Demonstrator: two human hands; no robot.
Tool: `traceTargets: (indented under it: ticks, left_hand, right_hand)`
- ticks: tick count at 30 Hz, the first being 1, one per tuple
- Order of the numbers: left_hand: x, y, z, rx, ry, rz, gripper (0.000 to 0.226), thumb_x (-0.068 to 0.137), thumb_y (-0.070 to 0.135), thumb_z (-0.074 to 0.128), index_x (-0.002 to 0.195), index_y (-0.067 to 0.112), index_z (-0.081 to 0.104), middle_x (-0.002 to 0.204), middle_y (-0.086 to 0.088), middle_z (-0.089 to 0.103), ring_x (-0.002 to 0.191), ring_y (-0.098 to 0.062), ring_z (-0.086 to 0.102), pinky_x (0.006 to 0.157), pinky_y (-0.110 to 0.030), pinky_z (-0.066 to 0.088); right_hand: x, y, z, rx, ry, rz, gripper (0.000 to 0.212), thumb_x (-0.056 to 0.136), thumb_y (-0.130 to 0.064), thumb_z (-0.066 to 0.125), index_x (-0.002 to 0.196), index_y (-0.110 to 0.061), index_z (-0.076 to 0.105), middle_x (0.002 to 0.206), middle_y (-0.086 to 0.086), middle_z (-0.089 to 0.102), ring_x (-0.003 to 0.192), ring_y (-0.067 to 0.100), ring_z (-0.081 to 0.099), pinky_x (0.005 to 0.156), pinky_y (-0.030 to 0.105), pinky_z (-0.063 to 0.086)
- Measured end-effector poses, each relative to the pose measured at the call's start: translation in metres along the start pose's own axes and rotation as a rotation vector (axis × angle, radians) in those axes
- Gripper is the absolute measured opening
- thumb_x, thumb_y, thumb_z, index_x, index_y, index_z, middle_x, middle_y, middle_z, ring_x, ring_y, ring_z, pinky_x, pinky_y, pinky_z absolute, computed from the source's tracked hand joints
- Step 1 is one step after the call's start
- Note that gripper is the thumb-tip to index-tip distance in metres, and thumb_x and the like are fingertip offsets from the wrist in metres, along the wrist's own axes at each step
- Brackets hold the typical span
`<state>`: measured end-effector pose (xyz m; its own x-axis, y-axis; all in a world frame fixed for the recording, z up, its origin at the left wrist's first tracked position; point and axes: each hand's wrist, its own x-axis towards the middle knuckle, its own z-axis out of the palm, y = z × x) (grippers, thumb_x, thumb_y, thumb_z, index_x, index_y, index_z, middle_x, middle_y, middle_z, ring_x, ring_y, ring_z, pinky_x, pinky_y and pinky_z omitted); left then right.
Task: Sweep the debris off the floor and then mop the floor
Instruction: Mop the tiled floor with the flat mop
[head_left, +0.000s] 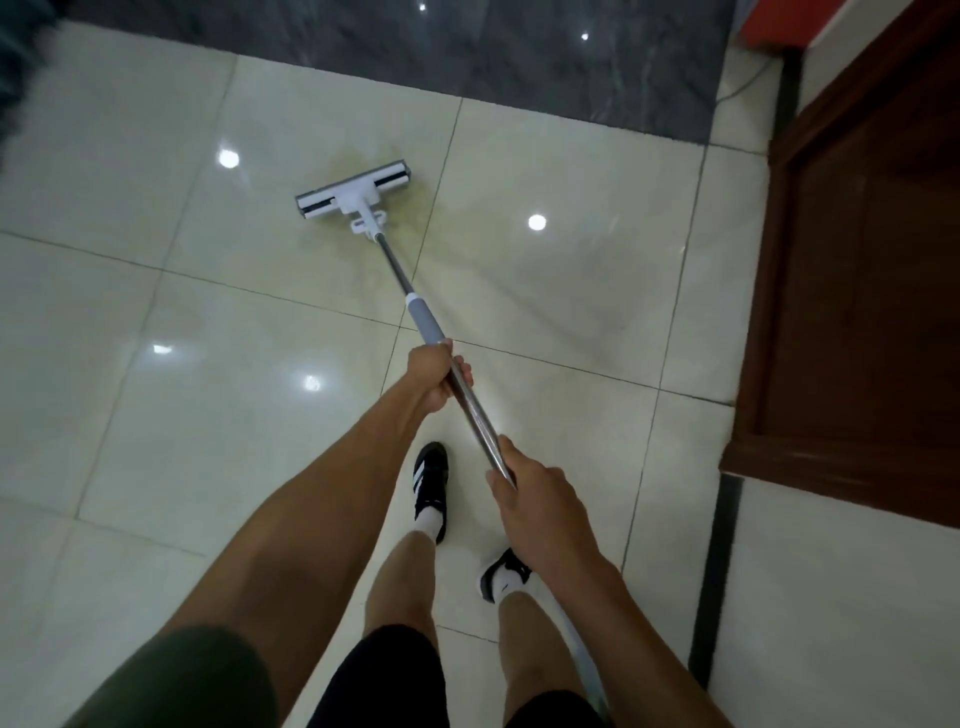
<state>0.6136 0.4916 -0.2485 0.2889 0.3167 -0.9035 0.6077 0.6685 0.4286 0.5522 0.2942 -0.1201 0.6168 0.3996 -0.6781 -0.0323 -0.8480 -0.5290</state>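
A flat mop with a white and grey head (355, 191) lies pressed on the glossy cream tile floor (156, 415), in the middle of a yellowish wet smear (441, 228). Its metal handle (470, 402) runs back toward me. My left hand (434, 376) grips the handle just below the grey sleeve. Lower on the pole, my right hand (524, 480) grips the metal shaft. Both arms are stretched forward.
A dark grey marble strip (467, 47) crosses the floor at the far side. A brown wooden door or cabinet (857, 260) stands at the right, with a black threshold strip (719, 571) below it. My feet in black and white shoes (431, 488) stand below the hands.
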Motion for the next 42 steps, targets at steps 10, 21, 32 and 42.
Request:
traceTargets:
  ticks: [10, 21, 32, 42]
  left_hand:
    - [0.015, -0.011, -0.027, -0.089, 0.023, -0.048, 0.011, 0.105, 0.014, 0.045, 0.098, 0.005, 0.048, 0.07, -0.008, 0.048, 0.056, -0.02, 0.048, 0.054, -0.036, 0.048]
    - [0.069, 0.085, -0.037, -0.181, 0.003, -0.078, 0.009, 0.104, 0.012, 0.045, 0.106, 0.003, 0.045, 0.069, -0.008, 0.045, 0.054, -0.021, 0.045, 0.054, -0.034, 0.046]
    - [0.185, 0.283, -0.11, -0.11, 0.057, -0.015, 0.009, 0.103, 0.012, 0.046, 0.103, 0.004, 0.044, 0.069, -0.009, 0.045, 0.049, -0.021, 0.046, 0.045, -0.029, 0.047]
    - [0.2, 0.289, -0.132, -0.094, 0.029, -0.036, 0.009, 0.103, 0.014, 0.046, 0.105, 0.005, 0.047, 0.071, -0.008, 0.047, 0.052, -0.02, 0.048, 0.049, -0.03, 0.047]
  right_hand:
    - [0.002, -0.018, 0.015, -0.162, -0.037, -0.013, 0.052, 0.107, -0.04, 0.037, 0.157, -0.034, 0.024, 0.09, -0.003, 0.057, 0.078, 0.012, 0.054, 0.068, 0.022, 0.045]
    - [0.087, -0.088, 0.0, -0.261, -0.042, 0.005, 0.052, 0.106, -0.043, 0.037, 0.156, -0.036, 0.025, 0.089, -0.001, 0.059, 0.078, 0.012, 0.052, 0.073, 0.03, 0.051]
    - [0.248, -0.266, 0.016, -0.231, -0.016, -0.002, 0.052, 0.107, -0.039, 0.038, 0.157, -0.033, 0.024, 0.1, 0.004, 0.061, 0.079, 0.018, 0.053, 0.069, 0.03, 0.046]
    - [0.26, -0.274, 0.038, -0.19, -0.061, 0.017, 0.054, 0.107, -0.037, 0.04, 0.158, -0.034, 0.02, 0.103, 0.005, 0.064, 0.079, 0.017, 0.057, 0.068, 0.027, 0.046]
